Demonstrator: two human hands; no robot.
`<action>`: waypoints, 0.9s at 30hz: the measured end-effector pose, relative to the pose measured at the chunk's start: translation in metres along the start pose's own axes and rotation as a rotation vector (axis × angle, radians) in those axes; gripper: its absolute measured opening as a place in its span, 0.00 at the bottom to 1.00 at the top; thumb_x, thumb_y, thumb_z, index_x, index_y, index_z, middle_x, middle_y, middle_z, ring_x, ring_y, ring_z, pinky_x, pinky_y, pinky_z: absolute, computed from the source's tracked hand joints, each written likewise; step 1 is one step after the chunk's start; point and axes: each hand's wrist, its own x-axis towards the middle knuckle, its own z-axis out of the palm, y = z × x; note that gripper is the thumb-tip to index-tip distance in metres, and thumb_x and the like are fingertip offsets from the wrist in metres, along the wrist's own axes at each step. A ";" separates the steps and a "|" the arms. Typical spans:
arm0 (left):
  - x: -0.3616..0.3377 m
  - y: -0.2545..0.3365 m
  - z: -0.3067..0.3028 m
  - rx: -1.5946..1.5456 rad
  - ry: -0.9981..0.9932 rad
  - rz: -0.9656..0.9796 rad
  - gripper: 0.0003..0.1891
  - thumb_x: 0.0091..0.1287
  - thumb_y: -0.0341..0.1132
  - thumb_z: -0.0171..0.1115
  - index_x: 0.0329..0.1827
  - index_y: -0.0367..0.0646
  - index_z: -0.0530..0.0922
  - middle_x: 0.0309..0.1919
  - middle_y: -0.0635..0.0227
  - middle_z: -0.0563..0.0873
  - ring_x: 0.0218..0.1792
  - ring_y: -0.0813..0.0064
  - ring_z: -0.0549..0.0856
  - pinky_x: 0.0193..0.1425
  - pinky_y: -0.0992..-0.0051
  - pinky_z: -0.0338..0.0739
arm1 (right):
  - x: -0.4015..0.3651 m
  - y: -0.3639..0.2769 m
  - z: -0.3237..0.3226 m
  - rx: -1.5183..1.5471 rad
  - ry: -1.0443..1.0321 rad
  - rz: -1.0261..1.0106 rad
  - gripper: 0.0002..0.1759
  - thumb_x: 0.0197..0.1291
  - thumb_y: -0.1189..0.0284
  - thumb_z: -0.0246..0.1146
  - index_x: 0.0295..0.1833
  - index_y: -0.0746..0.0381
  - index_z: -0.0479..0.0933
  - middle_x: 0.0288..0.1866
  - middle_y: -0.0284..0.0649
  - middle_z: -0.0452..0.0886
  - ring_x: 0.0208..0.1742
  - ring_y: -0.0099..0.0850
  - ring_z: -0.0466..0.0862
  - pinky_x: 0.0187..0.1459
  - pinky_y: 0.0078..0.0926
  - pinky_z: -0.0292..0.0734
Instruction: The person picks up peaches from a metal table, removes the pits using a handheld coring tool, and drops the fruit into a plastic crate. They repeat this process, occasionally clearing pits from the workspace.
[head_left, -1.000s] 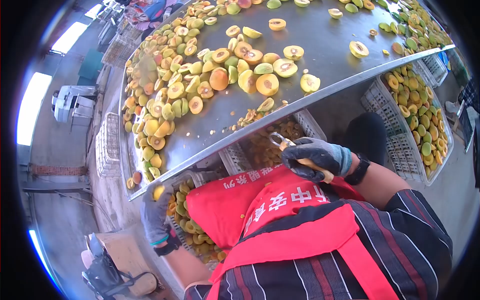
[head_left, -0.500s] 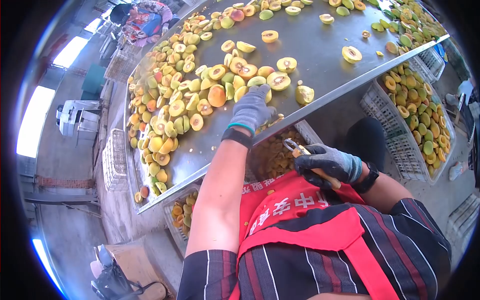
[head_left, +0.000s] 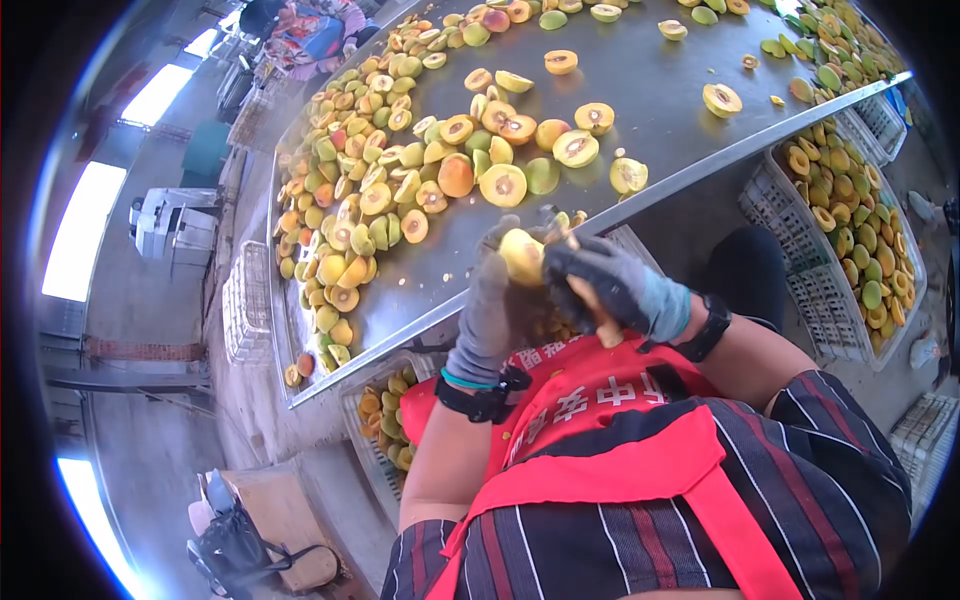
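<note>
My left hand [head_left: 487,305], in a grey glove, is closed around a yellow peach half [head_left: 522,256] just off the table's front edge. Close against it, my right hand [head_left: 625,285], in a grey and black glove, grips a pitting knife by its wooden handle [head_left: 606,328]. The tool's metal loop, seen in the earlier frame, is now blurred and mostly hidden by the fruit and fingers. Many cut peach halves [head_left: 502,185], yellow, green and blushed red, lie on the metal table [head_left: 660,145], some showing brown stone centres.
A white crate [head_left: 800,235] full of peach halves stands at right, and another filled crate [head_left: 365,425] sits under the table at left. The raised metal rim [head_left: 740,148] runs along the front. A person [head_left: 310,40] works at the far left. A black bag [head_left: 235,545] lies lower left.
My left hand has come back from the pile to my right hand, now with a peach half in it. My right hand has raised the pitting knife to the fruit. The view has shifted slightly.
</note>
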 end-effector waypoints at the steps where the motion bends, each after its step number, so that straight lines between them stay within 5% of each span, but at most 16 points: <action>1: -0.003 -0.006 -0.006 -0.006 0.008 0.003 0.26 0.65 0.51 0.55 0.58 0.43 0.65 0.51 0.61 0.76 0.47 0.67 0.79 0.42 0.71 0.80 | 0.002 0.002 0.011 0.001 -0.012 0.040 0.15 0.67 0.62 0.51 0.41 0.65 0.70 0.24 0.37 0.75 0.18 0.24 0.75 0.19 0.18 0.68; 5: -0.019 -0.005 -0.013 -0.171 0.123 0.014 0.27 0.65 0.55 0.52 0.59 0.46 0.67 0.52 0.58 0.76 0.50 0.64 0.78 0.51 0.65 0.77 | -0.004 -0.002 0.030 -0.087 0.008 0.245 0.19 0.62 0.57 0.57 0.47 0.63 0.72 0.31 0.36 0.78 0.25 0.25 0.78 0.22 0.24 0.73; 11: -0.029 0.007 0.001 -0.042 0.132 0.294 0.27 0.66 0.53 0.53 0.58 0.42 0.67 0.49 0.55 0.78 0.51 0.64 0.78 0.55 0.69 0.73 | -0.004 0.001 0.039 -0.635 0.057 0.092 0.19 0.62 0.62 0.59 0.52 0.63 0.71 0.36 0.43 0.80 0.33 0.24 0.79 0.35 0.23 0.74; 18: -0.030 0.002 -0.003 0.189 0.212 0.363 0.27 0.68 0.53 0.49 0.59 0.38 0.66 0.47 0.56 0.78 0.48 0.68 0.78 0.57 0.69 0.71 | -0.004 0.001 0.050 -0.473 0.057 0.186 0.16 0.62 0.65 0.57 0.51 0.63 0.71 0.30 0.40 0.78 0.27 0.24 0.78 0.29 0.23 0.72; 21: -0.030 -0.004 -0.004 0.337 0.292 0.466 0.21 0.68 0.45 0.51 0.54 0.36 0.70 0.49 0.59 0.77 0.50 0.71 0.76 0.56 0.69 0.71 | -0.006 -0.007 0.059 -0.329 0.072 0.226 0.15 0.62 0.65 0.57 0.49 0.64 0.71 0.27 0.37 0.77 0.23 0.24 0.77 0.25 0.23 0.72; 23: -0.029 -0.003 0.000 0.501 0.337 0.603 0.18 0.68 0.41 0.50 0.51 0.35 0.72 0.46 0.60 0.79 0.49 0.72 0.76 0.56 0.70 0.70 | -0.004 -0.014 0.063 -0.252 0.017 0.483 0.15 0.62 0.64 0.58 0.46 0.65 0.71 0.25 0.35 0.76 0.24 0.23 0.77 0.26 0.23 0.73; 25: -0.028 0.001 -0.001 0.477 0.306 0.562 0.17 0.68 0.41 0.51 0.50 0.35 0.73 0.44 0.60 0.80 0.48 0.72 0.77 0.56 0.69 0.70 | -0.002 0.020 0.051 -0.256 -0.010 0.383 0.16 0.61 0.62 0.58 0.42 0.65 0.71 0.24 0.37 0.76 0.21 0.25 0.77 0.23 0.24 0.73; 27: -0.030 0.004 -0.004 0.449 0.281 0.524 0.17 0.67 0.40 0.51 0.49 0.35 0.74 0.42 0.61 0.81 0.47 0.73 0.78 0.57 0.69 0.70 | 0.005 0.053 0.039 -0.967 0.051 -0.447 0.15 0.60 0.62 0.57 0.39 0.64 0.71 0.23 0.40 0.77 0.16 0.25 0.76 0.16 0.24 0.70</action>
